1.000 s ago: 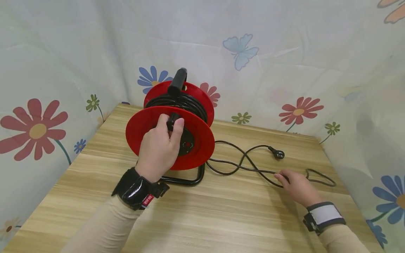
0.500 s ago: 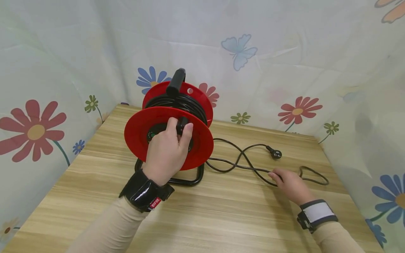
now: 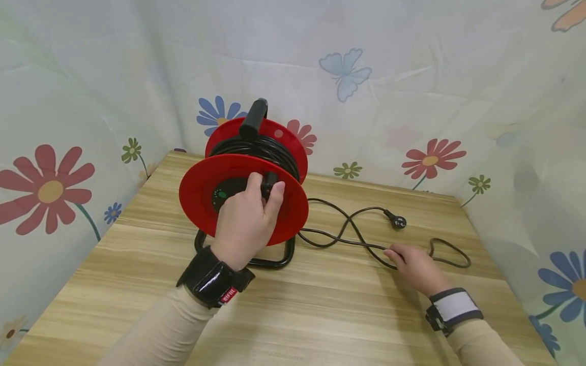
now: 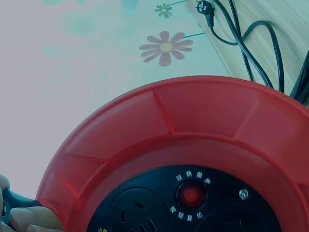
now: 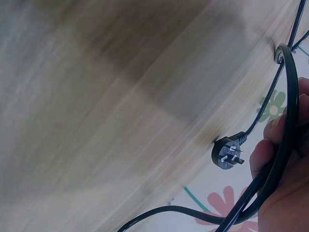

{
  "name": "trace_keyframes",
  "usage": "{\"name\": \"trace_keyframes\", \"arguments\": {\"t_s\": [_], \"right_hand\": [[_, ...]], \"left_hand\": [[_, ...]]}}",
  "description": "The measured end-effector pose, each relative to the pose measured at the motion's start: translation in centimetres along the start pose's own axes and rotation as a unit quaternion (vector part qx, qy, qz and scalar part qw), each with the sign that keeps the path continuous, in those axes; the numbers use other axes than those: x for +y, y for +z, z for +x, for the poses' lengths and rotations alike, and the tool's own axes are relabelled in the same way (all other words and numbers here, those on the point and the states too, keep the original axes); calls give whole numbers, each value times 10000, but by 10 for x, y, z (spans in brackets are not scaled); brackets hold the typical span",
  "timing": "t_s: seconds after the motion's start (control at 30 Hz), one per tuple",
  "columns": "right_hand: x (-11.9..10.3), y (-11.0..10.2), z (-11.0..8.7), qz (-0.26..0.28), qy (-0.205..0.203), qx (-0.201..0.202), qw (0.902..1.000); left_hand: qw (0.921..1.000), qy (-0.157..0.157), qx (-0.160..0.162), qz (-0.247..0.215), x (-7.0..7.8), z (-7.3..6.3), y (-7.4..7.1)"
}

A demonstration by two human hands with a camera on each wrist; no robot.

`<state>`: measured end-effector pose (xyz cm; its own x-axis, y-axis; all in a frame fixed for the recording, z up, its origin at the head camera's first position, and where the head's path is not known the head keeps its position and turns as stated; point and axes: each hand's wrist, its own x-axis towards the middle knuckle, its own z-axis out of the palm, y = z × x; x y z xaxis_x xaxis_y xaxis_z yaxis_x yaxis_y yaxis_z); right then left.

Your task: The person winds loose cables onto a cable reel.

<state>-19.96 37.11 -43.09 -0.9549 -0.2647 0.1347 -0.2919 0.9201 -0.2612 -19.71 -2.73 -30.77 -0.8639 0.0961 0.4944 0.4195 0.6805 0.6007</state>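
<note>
So we've got a big red plastic cable reel wound with black cord, sitting left of centre on a light wood-grain table, propped on its black tubular stand. Our left hand is right up at the front disc, fingers and thumb clamped on the stubby black crank knob, which sits right of the hub and toward the top. Our right hand is well apart from the reel, off to its right, curled round the loose black cable. The bit we reckon matters most: the reel's axle points roughly at us, angled a little left, while the cable stretch runs sideways from the reel's right side to our right fingers, so pretty much across that axle. Left hand's clearly the nearer one to the reel. The black three-pin plug lies beyond the right hand, toward the flowery backdrop, and we'd watch that slack, since it crosses itself between reel and hand.
</note>
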Motion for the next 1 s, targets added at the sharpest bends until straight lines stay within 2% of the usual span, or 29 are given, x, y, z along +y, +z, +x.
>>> {"name": "trace_keyframes", "arguments": {"t_s": [0.3,0.6,0.77,1.0], "right_hand": [[-9,2,5,80,91,-116,9999],[-18,8,12,58,-121,13,9999],[-24,10,16,60,-131,-47,9999],[-36,14,22,78,-214,-66,9997]], "left_hand": [[9993,131,-127,330,6,-4,10],[9965,290,-327,708,10,-9,24],[9950,395,-330,854,10,-13,31],[9929,491,-514,958,9,-20,42]]}}
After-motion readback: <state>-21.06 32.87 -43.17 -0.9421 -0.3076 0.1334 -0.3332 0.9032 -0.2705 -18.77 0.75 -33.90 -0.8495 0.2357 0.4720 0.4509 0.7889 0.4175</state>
